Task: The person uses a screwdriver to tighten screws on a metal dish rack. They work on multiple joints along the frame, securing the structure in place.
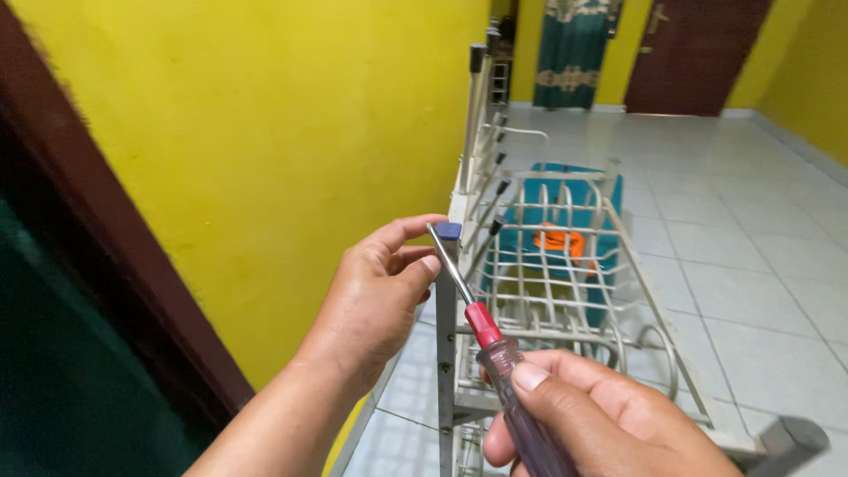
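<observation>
Yellow walls (265,132), pale tiled floor (707,177), dark door (698,53), perhaps curtain (574,44).
</observation>
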